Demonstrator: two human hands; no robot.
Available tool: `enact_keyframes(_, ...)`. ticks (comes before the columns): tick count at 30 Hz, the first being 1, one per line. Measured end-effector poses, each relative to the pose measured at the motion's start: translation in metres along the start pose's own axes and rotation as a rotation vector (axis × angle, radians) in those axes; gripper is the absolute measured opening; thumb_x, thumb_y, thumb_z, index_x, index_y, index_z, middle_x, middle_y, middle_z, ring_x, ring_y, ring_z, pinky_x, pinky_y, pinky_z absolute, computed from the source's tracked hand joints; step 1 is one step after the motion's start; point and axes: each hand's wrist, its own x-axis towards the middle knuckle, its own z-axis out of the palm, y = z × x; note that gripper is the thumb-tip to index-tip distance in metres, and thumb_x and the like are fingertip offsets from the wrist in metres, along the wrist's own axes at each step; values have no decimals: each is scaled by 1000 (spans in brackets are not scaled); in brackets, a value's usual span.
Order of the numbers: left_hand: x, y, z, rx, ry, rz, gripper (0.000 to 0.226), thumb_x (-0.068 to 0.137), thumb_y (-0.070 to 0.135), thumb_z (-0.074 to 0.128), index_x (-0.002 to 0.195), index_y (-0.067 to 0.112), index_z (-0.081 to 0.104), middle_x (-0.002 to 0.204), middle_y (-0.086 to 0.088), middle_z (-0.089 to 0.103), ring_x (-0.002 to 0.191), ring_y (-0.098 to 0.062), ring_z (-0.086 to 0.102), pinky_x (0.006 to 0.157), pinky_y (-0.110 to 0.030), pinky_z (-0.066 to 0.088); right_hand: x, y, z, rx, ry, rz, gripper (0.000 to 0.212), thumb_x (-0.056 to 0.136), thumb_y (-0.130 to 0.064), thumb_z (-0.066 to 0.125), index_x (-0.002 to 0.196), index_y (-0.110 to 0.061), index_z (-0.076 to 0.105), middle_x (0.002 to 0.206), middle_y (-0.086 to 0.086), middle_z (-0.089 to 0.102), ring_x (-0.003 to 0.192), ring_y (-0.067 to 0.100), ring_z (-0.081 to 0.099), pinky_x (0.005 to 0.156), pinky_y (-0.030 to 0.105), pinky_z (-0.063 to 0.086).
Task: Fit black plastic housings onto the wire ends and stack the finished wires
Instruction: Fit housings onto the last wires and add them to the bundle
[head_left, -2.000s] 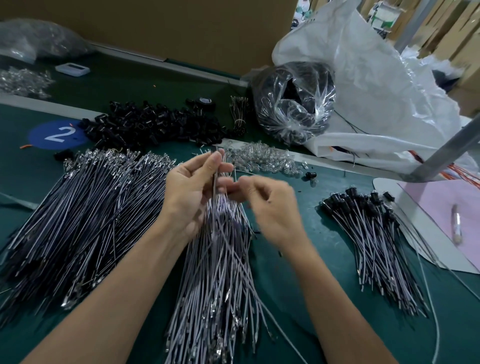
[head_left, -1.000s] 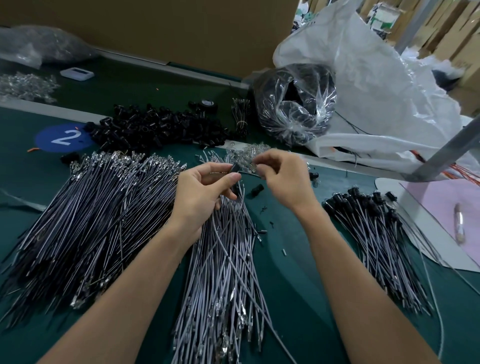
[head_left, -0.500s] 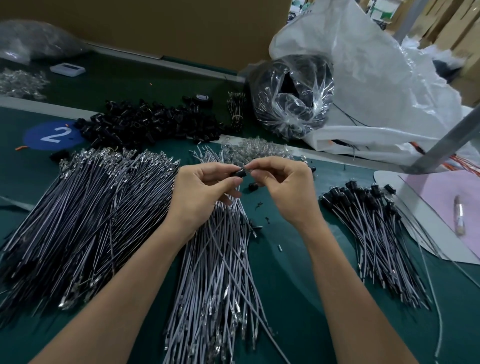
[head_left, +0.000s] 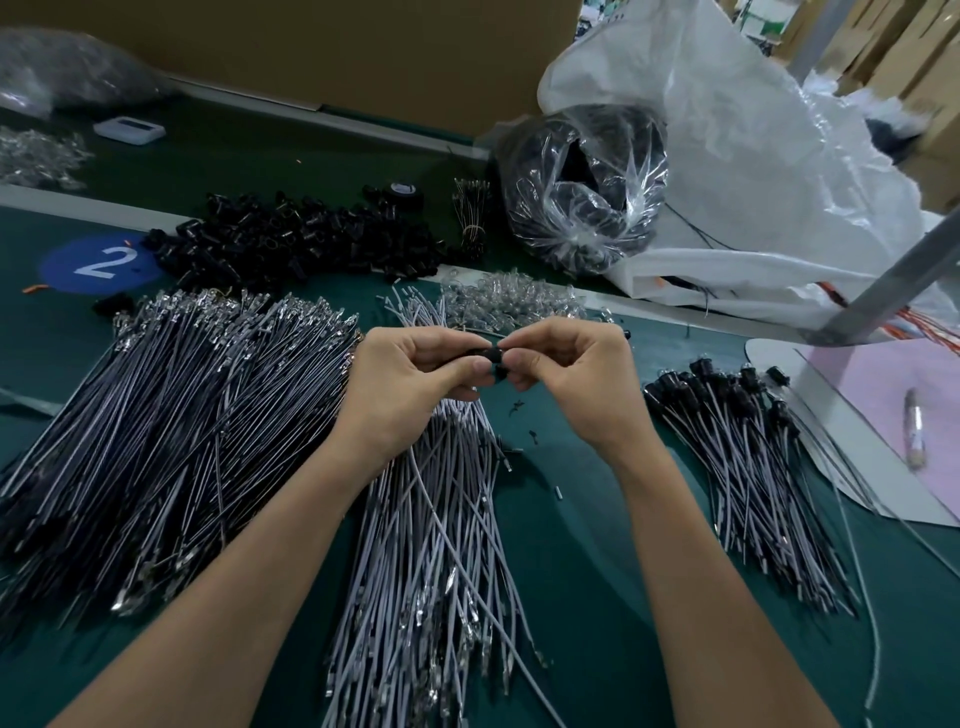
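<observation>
i see my left hand and right hand pinching one black housing at centre, above the grey wires. finished wires lie at three o'clock; loose housings at eleven; a clear bag holding black parts at one.

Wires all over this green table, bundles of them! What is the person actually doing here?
A person is assembling wire ends by hand. Both the left hand and the right hand pinch one small black housing between their fingertips, above the middle pile of grey wires; the fingers hide the wire end itself. A heap of loose housings lies at the back, and the finished wires, already capped in black, are stacked to the right.
</observation>
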Motion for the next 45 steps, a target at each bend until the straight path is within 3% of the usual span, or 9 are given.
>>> enact_keyframes(8,-1,1,-5,-59,-83,-37,16,80,-1,71,91,9,74,81,-10,76,76,-23,75,63,-25,60,-3,0,-4,79,-47,-50,21,80,6,73,83,-14,73,70,6,72,60,15,68,62,21,54)
enact_keyframes(14,2,3,-6,-57,-97,-37,16,80,-3,70,93,6,73,82,-12,76,76,-23,75,63,-25,60,-2,-2,2,53,-3,-74,25,79,9,72,80,-16,74,66,0,70,56,12,66,59,21,53)
enact_keyframes(19,1,3,-8,-43,-107,-24,20,80,-5,69,99,3,72,84,-13,75,76,-25,75,63,-24,60,-1,-1,2,164,-66,-39,22,77,9,73,84,-12,74,62,0,70,55,15,65,57,22,54)
enact_keyframes(22,0,4,-6,-63,-117,-16,15,80,-1,70,93,7,73,81,-10,76,74,-20,75,62,-22,59,-3,-1,1,273,-88,1,13,73,-1,76,84,-9,74,64,3,72,56,15,66,57,22,54)
enact_keyframes(26,-2,7,-6,-131,-165,4,18,73,15,71,91,12,74,78,-9,76,72,-21,75,62,-23,58,-3,0,-4,475,-179,125,11,65,-17,81,74,-17,74,65,6,70,56,13,62,56,22,52)
enact_keyframes(30,-2,5,-8,-118,-219,19,19,72,14,72,91,12,75,79,-10,76,72,-23,75,63,-25,59,-5,3,-6,590,-286,208,11,60,-21,81,66,-17,72,66,9,70,55,15,64,54,23,53)
enact_keyframes(45,-5,2,-5,-73,-183,53,21,70,15,75,90,12,75,78,-8,76,71,-22,75,63,-26,60,-8,5,-7,532,-248,230,17,60,-28,83,67,-15,74,67,10,70,54,15,62,54,22,52)
